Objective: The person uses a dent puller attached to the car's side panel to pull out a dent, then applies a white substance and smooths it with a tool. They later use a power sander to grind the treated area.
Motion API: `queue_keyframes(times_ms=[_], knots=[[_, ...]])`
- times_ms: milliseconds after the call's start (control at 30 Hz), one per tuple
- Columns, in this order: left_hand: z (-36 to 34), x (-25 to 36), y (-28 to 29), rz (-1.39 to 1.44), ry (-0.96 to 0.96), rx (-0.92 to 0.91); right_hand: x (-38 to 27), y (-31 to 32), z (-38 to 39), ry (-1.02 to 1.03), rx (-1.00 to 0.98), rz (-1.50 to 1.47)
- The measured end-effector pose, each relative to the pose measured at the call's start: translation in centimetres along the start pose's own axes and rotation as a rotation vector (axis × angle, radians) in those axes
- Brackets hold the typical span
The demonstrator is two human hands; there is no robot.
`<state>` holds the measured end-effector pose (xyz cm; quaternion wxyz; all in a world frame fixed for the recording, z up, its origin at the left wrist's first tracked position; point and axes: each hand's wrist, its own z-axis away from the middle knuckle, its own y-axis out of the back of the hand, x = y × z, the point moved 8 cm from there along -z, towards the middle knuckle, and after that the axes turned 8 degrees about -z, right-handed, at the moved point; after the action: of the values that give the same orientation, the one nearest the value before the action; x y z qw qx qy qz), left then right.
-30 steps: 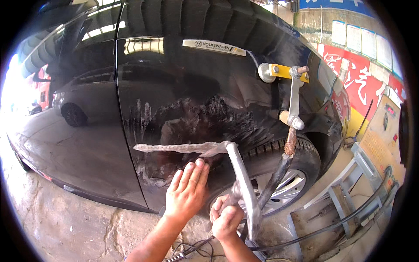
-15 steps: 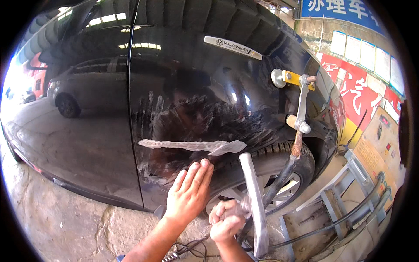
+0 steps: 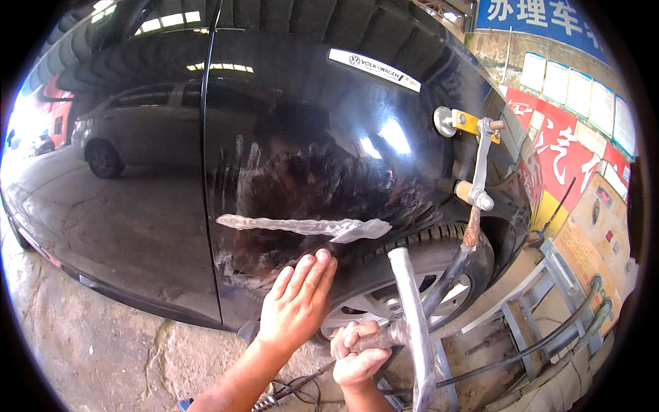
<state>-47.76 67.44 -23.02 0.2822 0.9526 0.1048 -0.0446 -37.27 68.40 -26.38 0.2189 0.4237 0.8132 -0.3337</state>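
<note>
A black car's side panel (image 3: 288, 123) fills the middle of the view. Across it runs a bare-metal strip (image 3: 302, 226) with paint removed, and scuffs and dusty smears surround it. My left hand (image 3: 294, 302) lies flat on the panel just under that strip, fingers stretched out together and pointing up. Lower and to its right, my right hand (image 3: 358, 351) is closed around the handle of a hammer (image 3: 412, 323). The hammer's long, grey metal head stands nearly upright in front of the car wheel (image 3: 446, 295), apart from the panel. Part of the handle is hidden by my fingers.
A metal clamp (image 3: 480, 158) with a yellow bracket and round pad is fixed on the panel, a thick black cable (image 3: 443, 278) hanging from it. At the right stands a machine (image 3: 594, 240) on a grey metal frame. Another cable (image 3: 292, 391) lies on the concrete floor.
My right hand and the hammer have shifted slightly right and down. My left hand has stayed against the panel in nearly the same spot.
</note>
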Motion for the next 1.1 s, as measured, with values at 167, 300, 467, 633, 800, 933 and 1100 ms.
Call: queue_keyframes(times_ms=[167, 300, 467, 633, 800, 933, 1100], knots=[[0.3, -0.1, -0.2, -0.019, 0.015, 0.020, 1.4, 0.2, -0.6, -0.175, 0.020, 0.111], [0.0, 0.1, -0.1, -0.011, 0.000, -0.005, 0.9, 0.3, 0.0, -0.041, -0.029, 0.164], [0.1, 0.1, -0.4, -0.033, -0.008, -0.029, 1.2, 0.0, -0.6, -0.119, -0.013, 0.183], [0.2, 0.3, -0.5, -0.025, -0.010, -0.074, 1.4, 0.0, -1.0, -0.188, 0.041, 0.137], [-0.9, 1.0, -0.1, -0.014, 0.019, -0.043, 2.2, 0.8, 1.1, -0.126, 0.017, 0.067], [-5.4, 2.6, 2.1, -0.128, -0.091, 0.068, 0.9, 1.8, 1.5, 0.056, 0.083, -0.025], [-8.8, 5.7, 2.7, -0.165, -0.176, 0.064, -1.6, 1.7, -0.3, 0.093, 0.133, 0.132]])
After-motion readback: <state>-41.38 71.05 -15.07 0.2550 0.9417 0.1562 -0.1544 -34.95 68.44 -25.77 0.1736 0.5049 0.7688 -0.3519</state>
